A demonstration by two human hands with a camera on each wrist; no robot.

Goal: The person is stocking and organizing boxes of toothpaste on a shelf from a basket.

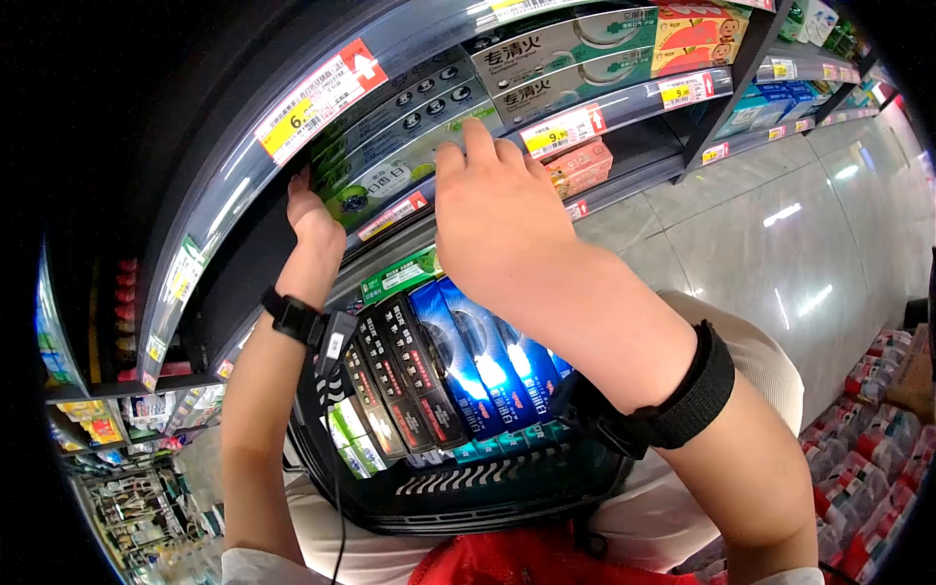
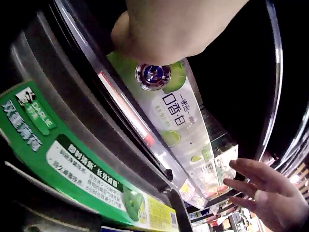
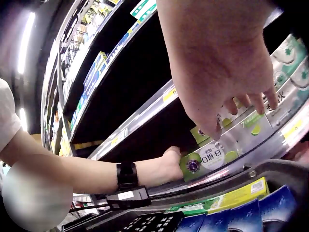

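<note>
A green and white toothpaste box (image 1: 385,180) (image 2: 181,113) (image 3: 208,159) lies lengthwise at the front of a shop shelf. My left hand (image 1: 310,216) (image 2: 169,29) (image 3: 172,164) reaches into the shelf and curls round the box's left end. Its fingertips are hidden behind the box. My right hand (image 1: 487,195) (image 2: 265,193) (image 3: 217,72) is at the box's right end, fingers straight and spread, tips touching the boxes (image 1: 458,146) stacked there. It holds nothing.
A black basket (image 1: 487,492) (image 3: 270,169) hangs below my arms, packed with blue, black and green toothpaste boxes (image 1: 458,361). Shelf rails carry price tags (image 1: 563,130). More boxes fill the shelves above and to the right. Tiled floor (image 1: 780,234) lies right, with red packs (image 1: 877,458).
</note>
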